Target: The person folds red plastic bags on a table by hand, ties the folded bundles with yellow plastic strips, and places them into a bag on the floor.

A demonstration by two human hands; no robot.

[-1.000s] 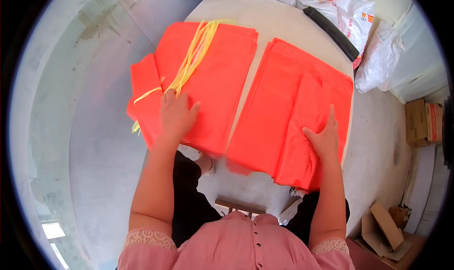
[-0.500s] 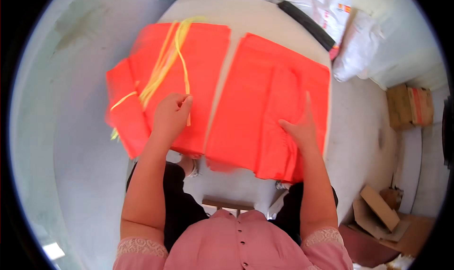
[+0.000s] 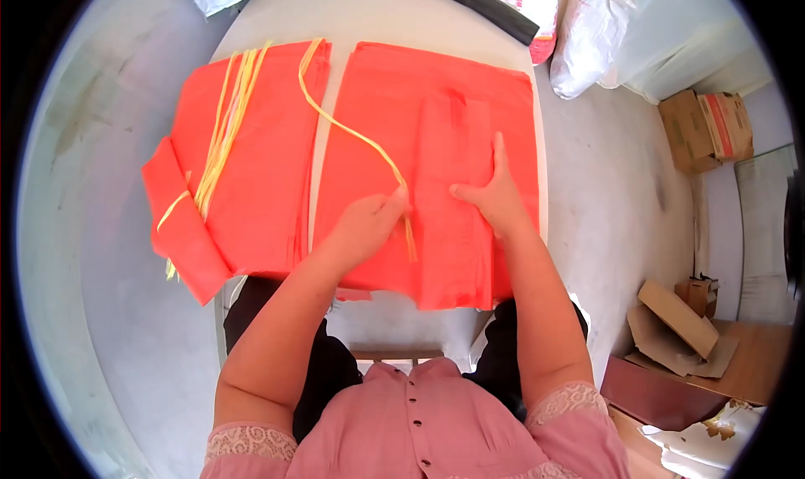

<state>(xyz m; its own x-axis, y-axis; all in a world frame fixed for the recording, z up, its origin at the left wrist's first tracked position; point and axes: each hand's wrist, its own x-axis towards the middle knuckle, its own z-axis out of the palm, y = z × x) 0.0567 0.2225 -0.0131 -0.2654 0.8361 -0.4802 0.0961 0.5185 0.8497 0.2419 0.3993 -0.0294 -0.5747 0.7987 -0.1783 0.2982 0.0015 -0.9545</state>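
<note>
My left hand (image 3: 371, 224) pinches the lower end of a yellow strand (image 3: 356, 134), which trails up and left to the far edge of the red sheets. Below the fingers, a short end of that strand hangs over the red material. My right hand (image 3: 496, 201) rests on a folded red bundle (image 3: 449, 160) with thumb and forefinger spread; its other fingers are partly hidden. That bundle lies on the right stack of red sheets (image 3: 369, 102). More yellow strands (image 3: 225, 135) lie across the left red stack (image 3: 285, 102), beside a rolled red bundle (image 3: 189, 236) tied with a yellow strand.
A pale table (image 3: 289, 18) bears the red stacks. At its far edge lies a black bar (image 3: 478, 8), near white sacks (image 3: 591, 39). On the right stand a cardboard box (image 3: 704, 131) and an opened carton (image 3: 675, 332).
My left hand has moved right, drawing one yellow strand away from the others towards the folded bundle. My right hand stays at that bundle. The whole view has shifted.
</note>
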